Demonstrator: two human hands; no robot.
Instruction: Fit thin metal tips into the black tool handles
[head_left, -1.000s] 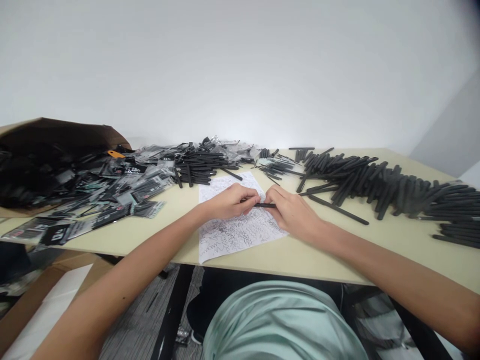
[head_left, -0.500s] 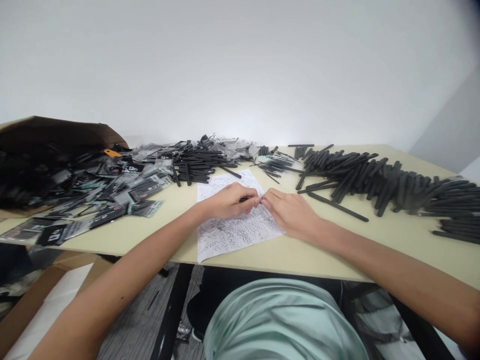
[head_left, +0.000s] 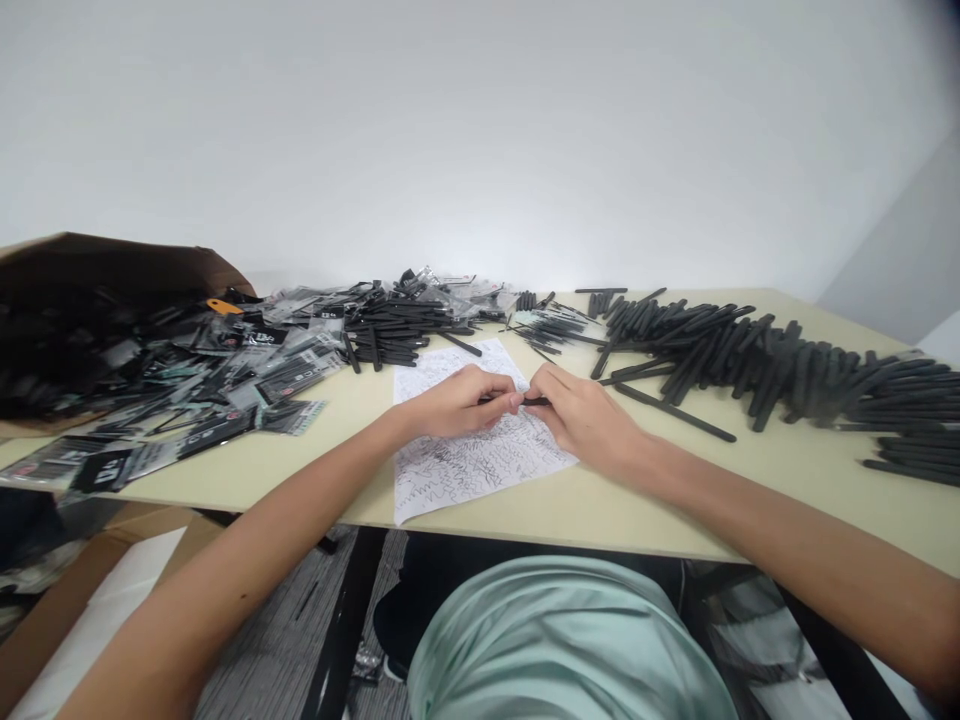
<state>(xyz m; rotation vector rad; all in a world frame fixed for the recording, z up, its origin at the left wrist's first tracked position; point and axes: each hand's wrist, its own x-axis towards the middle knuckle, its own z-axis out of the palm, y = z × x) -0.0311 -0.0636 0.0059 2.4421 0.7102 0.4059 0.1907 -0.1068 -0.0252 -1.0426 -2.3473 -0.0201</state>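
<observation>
Crosswise, black stick [head_left: 537, 402] | left hand [head_left: 463, 402] pinching its left part | right hand [head_left: 579, 412] its right

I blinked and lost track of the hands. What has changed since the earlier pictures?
The right hand closed in on the left hand, then drew back to the right, so the black stick between them shows again. Both hands still seem to hold it; no letting go shows. The scribbled paper and stick pile stayed put.
</observation>
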